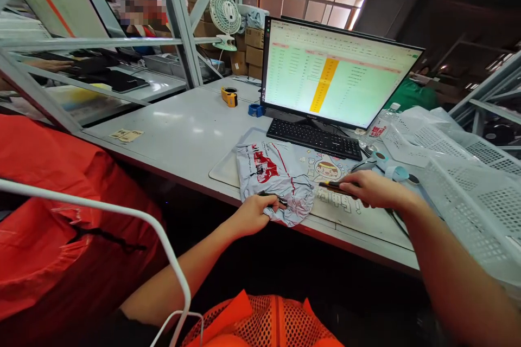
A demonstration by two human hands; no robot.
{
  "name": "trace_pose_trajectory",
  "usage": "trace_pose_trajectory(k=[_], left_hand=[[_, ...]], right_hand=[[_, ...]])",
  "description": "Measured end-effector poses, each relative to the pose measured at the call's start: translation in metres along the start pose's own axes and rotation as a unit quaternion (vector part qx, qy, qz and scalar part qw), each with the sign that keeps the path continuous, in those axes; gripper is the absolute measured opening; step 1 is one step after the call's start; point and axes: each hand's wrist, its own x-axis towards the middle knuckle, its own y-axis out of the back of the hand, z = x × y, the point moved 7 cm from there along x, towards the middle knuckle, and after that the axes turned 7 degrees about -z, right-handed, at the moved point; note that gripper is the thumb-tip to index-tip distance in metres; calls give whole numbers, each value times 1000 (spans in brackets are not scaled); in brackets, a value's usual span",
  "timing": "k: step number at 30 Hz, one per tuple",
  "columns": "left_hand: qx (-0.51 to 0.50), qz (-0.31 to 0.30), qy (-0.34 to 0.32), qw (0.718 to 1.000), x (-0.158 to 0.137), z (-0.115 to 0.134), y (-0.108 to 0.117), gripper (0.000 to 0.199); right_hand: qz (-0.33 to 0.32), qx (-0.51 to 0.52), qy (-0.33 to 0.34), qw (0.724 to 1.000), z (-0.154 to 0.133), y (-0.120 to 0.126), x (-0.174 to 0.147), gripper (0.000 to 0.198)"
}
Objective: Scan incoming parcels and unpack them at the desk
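Observation:
A crumpled light-grey plastic bag (268, 165) with red and black print lies at the front edge of the desk, over the mat. My left hand (254, 214) is closed on the bag's near side, with some dark strip showing by the fingers. To the right of the bag, my right hand (368, 187) is closed around a slim black-and-yellow tool (329, 185), perhaps a utility knife, which points left at the bag. Under both lies a desk mat (345, 211) with a cartoon figure on it. The palm sides of both hands are hidden.
Behind the mat stand a keyboard (313, 138) and a monitor (337, 76). A yellow tape dispenser (229, 96) and a blue roll (255, 110) sit further left. White perforated baskets (472, 190) fill the right. A red sack (61, 217) and a white rail (163, 238) are at left.

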Motion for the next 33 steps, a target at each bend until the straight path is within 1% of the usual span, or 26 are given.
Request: trace_pose_trajectory(k=[1,3,4,5,6,7,8,9,10,11,12,13,14,16,17,19,20,22,24,26,28,30,33], left_hand=[[3,-4,-10,1000,0,2,-4,34],[23,-30,-51,998,1,15,-15,30],[35,-55,-86,994,0,25,-21,28],[44,-80,-128,988,-1,38,-26,27],[49,-95,-170,980,-1,51,-28,28],[51,-93,-206,973,0,62,-25,27],[58,-70,-231,969,2,71,-18,23],[74,-28,-238,968,8,76,-6,21],[104,22,-226,968,15,76,7,22],[149,67,-197,967,25,73,20,24],[202,91,-157,963,35,66,29,26],[254,95,-113,956,46,57,34,30],[300,84,-74,947,56,47,36,33],[368,55,-26,928,71,32,32,32],[391,52,-17,919,74,28,28,28],[418,66,-11,906,76,25,20,25],[425,75,-13,902,75,24,18,26],[429,89,-29,898,71,24,14,25],[426,96,-61,898,69,23,14,22],[417,96,-97,899,68,21,15,18],[406,97,-131,899,69,19,16,15],[396,108,-163,897,69,18,17,15],[382,140,-206,890,67,19,17,19]], right_hand=[[52,4,-17,998,16,-1,-2,41],[174,-7,-43,984,43,-7,1,45],[221,-20,-53,974,53,-14,6,46],[251,-36,-67,965,61,-23,13,46],[262,-51,-82,960,67,-34,21,47],[260,-65,-96,959,72,-45,29,47],[253,-76,-109,958,75,-53,36,48],[247,-84,-119,958,76,-58,42,49],[250,-88,-121,957,75,-57,45,49],[265,-84,-111,954,71,-52,47,49],[290,-73,-89,950,63,-43,48,47],[321,-54,-59,944,53,-31,49,46],[351,-29,-21,936,40,-18,50,44],[386,27,63,920,8,3,57,41],[384,54,105,916,-10,8,64,40],[352,101,179,913,-47,7,84,41],[330,122,207,913,-64,2,96,42],[294,166,236,911,-86,-12,118,45],[270,221,243,905,-93,-26,135,49],[242,278,255,894,-90,-36,145,52],[201,316,278,884,-84,-40,148,58],[161,326,305,880,-81,-40,146,66],[113,295,344,884,-81,-37,140,74]])
